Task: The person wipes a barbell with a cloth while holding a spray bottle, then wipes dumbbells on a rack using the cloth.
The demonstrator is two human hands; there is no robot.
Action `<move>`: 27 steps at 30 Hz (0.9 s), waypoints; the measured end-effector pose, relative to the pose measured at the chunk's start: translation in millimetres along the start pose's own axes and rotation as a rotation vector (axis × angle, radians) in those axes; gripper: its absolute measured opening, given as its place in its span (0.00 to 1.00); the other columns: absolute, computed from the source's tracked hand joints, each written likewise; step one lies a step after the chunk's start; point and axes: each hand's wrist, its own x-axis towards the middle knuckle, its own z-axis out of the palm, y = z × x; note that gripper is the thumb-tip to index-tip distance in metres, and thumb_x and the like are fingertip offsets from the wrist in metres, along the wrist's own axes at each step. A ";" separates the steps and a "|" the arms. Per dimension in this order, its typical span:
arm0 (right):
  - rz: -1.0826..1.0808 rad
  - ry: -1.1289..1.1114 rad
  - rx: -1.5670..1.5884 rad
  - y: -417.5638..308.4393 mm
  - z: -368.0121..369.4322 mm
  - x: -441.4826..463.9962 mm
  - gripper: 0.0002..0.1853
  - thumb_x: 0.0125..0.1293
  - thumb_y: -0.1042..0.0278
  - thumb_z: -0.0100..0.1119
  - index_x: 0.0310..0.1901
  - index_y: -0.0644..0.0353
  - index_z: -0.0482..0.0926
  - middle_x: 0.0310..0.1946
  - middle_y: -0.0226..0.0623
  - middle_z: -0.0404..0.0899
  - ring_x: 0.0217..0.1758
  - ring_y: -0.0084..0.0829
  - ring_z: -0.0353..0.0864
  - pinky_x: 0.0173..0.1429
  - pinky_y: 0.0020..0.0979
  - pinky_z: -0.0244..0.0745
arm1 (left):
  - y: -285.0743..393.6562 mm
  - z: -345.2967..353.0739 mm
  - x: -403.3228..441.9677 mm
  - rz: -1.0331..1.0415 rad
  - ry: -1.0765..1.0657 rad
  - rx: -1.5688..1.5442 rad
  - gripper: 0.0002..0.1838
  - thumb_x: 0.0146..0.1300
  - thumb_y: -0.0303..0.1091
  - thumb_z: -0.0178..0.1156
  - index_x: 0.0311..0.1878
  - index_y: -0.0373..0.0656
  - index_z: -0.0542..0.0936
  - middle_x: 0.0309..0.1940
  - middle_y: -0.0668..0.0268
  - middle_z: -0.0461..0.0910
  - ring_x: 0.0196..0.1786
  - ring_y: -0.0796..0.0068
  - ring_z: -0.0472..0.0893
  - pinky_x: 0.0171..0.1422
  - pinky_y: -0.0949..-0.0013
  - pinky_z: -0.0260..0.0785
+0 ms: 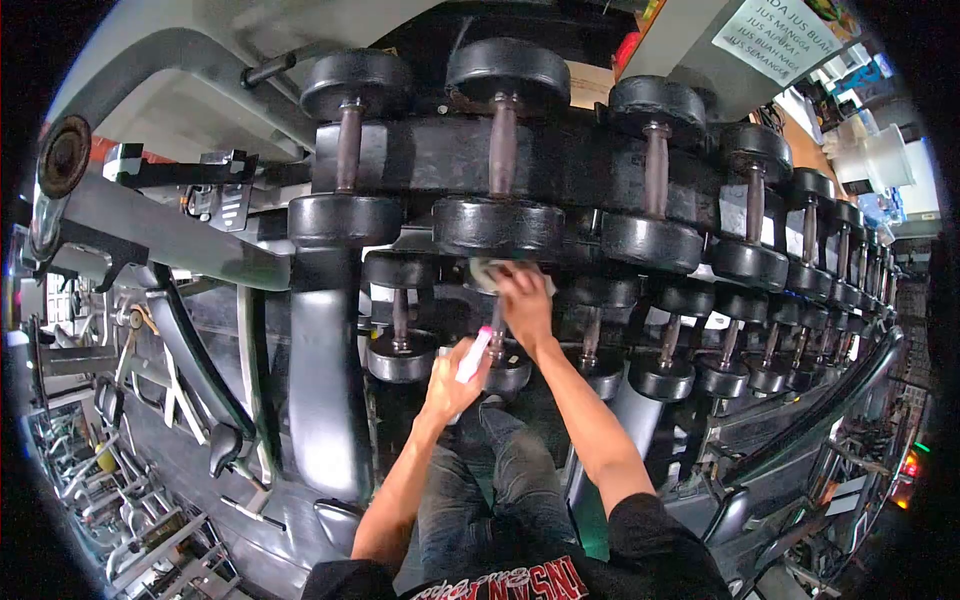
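My left hand (455,382) is closed around a spray bottle (473,360) with a white and pink head; most of its body is hidden by the fingers. Slightly higher and to the right, my right hand (524,300) presses a light-coloured cloth (492,272) against the lower-row dumbbell (509,378), close to its far head. That dumbbell's handle shows between my two hands. Directly above the cloth is the near head of a large black dumbbell (500,225) on the upper row. Another lower-row dumbbell (401,355) lies just left of my left hand.
Two tiers of black dumbbells curve away to the right, including an upper one (652,240). A padded black bench (325,400) stands at left, beside a grey machine frame (190,235). A printed paper sign (775,40) hangs at upper right.
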 end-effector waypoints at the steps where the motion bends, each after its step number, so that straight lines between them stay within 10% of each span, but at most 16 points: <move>1: -0.136 -0.099 -0.099 -10.3 2.3 11.2 0.22 0.54 0.71 0.56 0.53 0.46 0.76 0.56 0.30 0.74 0.58 0.38 0.69 0.64 0.42 0.63 | 0.0 -2.8 -9.1 -0.006 0.020 -0.033 0.08 0.60 0.31 0.58 0.35 0.35 0.76 0.23 0.61 0.78 0.26 0.76 0.78 0.32 0.70 0.70; 5: -0.479 -0.273 -0.411 -32.1 77.4 28.5 0.12 0.57 0.67 0.51 0.39 0.55 0.83 0.54 0.32 0.76 0.62 0.41 0.67 0.67 0.45 0.58 | -13.1 -6.6 -47.2 -0.190 0.025 -0.095 0.06 0.60 0.31 0.59 0.34 0.37 0.75 0.19 0.66 0.75 0.22 0.82 0.74 0.26 0.74 0.67; 14: -0.115 -0.971 -0.812 -38.1 182.7 47.1 0.11 0.57 0.66 0.51 0.33 0.56 0.85 0.54 0.36 0.76 0.64 0.40 0.65 0.65 0.38 0.58 | -15.4 -16.1 -80.6 -0.262 0.015 -0.094 0.05 0.58 0.28 0.61 0.34 0.35 0.78 0.24 0.56 0.79 0.27 0.69 0.80 0.33 0.68 0.71; 19: -0.255 -0.841 -0.676 -35.7 150.6 41.5 0.11 0.57 0.66 0.51 0.31 0.56 0.85 0.54 0.36 0.76 0.64 0.40 0.64 0.65 0.37 0.59 | -4.2 -29.4 -70.7 -0.186 -0.005 -0.034 0.06 0.58 0.27 0.61 0.35 0.35 0.78 0.26 0.56 0.80 0.29 0.68 0.81 0.34 0.68 0.72; 22: -0.589 -0.563 -0.626 -35.1 77.9 32.4 0.16 0.58 0.69 0.52 0.48 0.58 0.79 0.55 0.37 0.74 0.65 0.36 0.65 0.61 0.40 0.67 | -1.8 -33.1 -65.1 -0.172 0.012 -0.050 0.06 0.58 0.27 0.60 0.36 0.35 0.79 0.28 0.57 0.81 0.30 0.68 0.81 0.36 0.69 0.72; 27: -0.395 -0.275 -0.257 -18.2 6.9 -0.1 0.19 0.55 0.69 0.52 0.50 0.57 0.77 0.58 0.33 0.70 0.65 0.36 0.64 0.60 0.35 0.70 | -4.9 -34.3 -61.1 -0.231 -0.063 -0.073 0.06 0.58 0.27 0.60 0.36 0.35 0.79 0.28 0.57 0.81 0.31 0.69 0.81 0.36 0.69 0.72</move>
